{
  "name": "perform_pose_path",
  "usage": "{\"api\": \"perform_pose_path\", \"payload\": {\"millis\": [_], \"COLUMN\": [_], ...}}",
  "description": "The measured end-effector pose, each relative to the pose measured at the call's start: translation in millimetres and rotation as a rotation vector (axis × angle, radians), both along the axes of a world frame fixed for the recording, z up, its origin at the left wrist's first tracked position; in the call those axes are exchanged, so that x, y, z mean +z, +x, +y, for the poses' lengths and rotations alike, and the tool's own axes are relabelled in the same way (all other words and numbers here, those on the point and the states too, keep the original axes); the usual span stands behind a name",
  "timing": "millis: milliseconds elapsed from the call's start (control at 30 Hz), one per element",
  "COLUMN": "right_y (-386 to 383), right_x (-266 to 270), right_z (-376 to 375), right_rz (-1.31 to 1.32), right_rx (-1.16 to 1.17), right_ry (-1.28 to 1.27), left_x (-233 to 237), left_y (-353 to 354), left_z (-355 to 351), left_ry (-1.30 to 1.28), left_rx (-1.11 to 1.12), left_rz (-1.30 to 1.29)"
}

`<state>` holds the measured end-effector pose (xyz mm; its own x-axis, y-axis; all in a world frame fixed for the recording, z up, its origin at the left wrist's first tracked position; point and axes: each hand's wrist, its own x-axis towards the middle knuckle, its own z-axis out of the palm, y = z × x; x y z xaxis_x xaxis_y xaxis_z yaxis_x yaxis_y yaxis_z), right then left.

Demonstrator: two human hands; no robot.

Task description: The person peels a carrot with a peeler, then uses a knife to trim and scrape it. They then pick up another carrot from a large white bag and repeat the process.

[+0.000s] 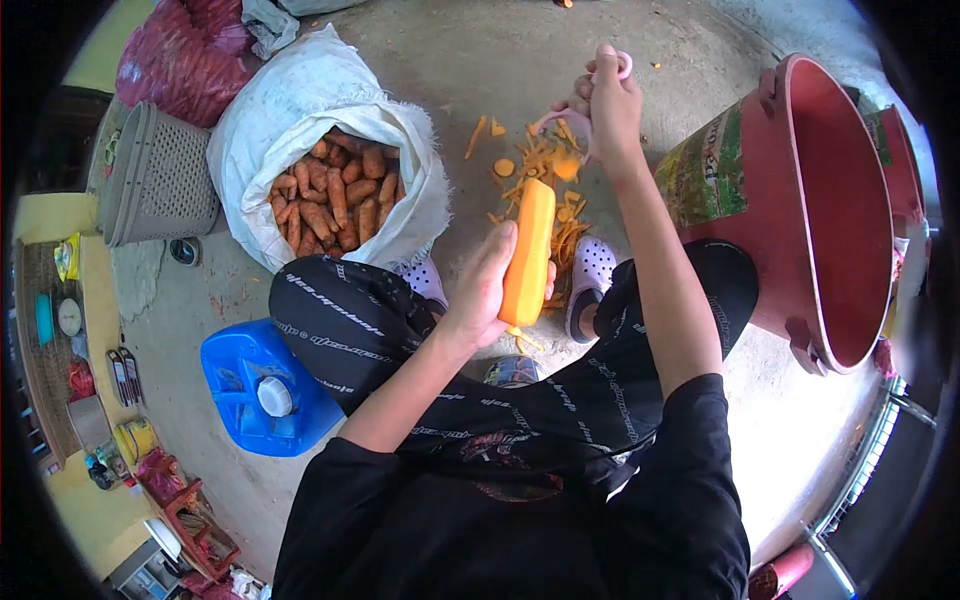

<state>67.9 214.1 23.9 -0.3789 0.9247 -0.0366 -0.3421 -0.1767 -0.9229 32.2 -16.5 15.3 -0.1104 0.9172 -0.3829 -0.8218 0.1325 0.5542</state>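
Note:
A peeled orange carrot [528, 255] stands out in front of my body, its far end pointing away from me. My left hand [487, 285] is wrapped round its near part. Further forward and to the right, my right hand [612, 110] is closed round a pink peeler [556, 124], apart from the carrot. Part of the peeler is hidden behind the hand. Orange peelings and cut carrot ends [565, 228] lie on the floor beneath and beyond the carrot, between my feet.
To the left, an open white sack [290, 100] holds many unpeeled carrots [338, 190]. A blue jerrycan [262, 395] stands near my left knee. Close by my right knee is a large red bucket [765, 240]. Grey baskets [170, 180] and a red mesh sack [190, 65] sit further left.

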Motion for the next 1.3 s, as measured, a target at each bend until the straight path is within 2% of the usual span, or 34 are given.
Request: {"api": "perform_pose_path", "payload": {"millis": [100, 200, 300, 400, 500, 533, 667, 800, 867, 933, 967, 1033, 1100, 1200, 1300], "right_y": [1, -7, -13, -7, 7, 6, 8, 6, 3, 0, -5, -5, -8, 4, 3], "right_x": [-10, -6, 2, 31, 60, 68, 70, 61, 65, 62, 54, 58, 28, -42, -61], "right_z": [4, -12, -23, -45, -77, -93, -121, -126, -121, -111, -99, -68, -29, 27, 30], "right_rz": [-0.054, -0.145, -0.035, 0.059, 0.197, 0.150, 0.184, 0.138, 0.086, 0.021, 0.047, 0.038, -0.171, -0.120, -0.374], "right_rx": [0.016, 0.017, -0.028, 0.072, 0.338, 0.359, 0.569, 0.586, 0.487, 0.376, 0.279, 0.165, 0.036, 0.002, -0.061], "right_ry": [0.027, 0.137, 0.124, 0.121, -0.150, -0.147, -0.236, -0.214, -0.212, -0.195, -0.065, -0.141, 0.162, -0.017, 0.065], "left_x": [-13, -4, -11, -20, -31, -33, -22, -6, -14, -12, -11, -11, -11, -1, 1], "left_y": [-9, -13, -16, -23, -26, -28, -25, -20, -18, -15, -13, -6, -1, -3, -10], "left_z": [4, 7, 8, 8, 6, 4, 4, 5, 3, 3, 3, 1, -5, -3, 0], "left_ry": [-0.055, -0.112, -0.141, -0.074, 0.037, 0.050, 0.128, 0.097, 0.045, 0.002, -0.018, -0.034, -0.035, 0.028, 0.001], "left_rx": [0.105, 0.146, 0.176, 0.185, 0.188, 0.187, 0.190, 0.196, 0.229, 0.199, 0.180, 0.108, -0.005, 0.004, 0.078], "left_rz": [-0.040, -0.015, -0.028, -0.138, -0.180, -0.159, -0.122, -0.125, -0.146, -0.051, -0.006, 0.068, 0.141, 0.075, 0.039]}}
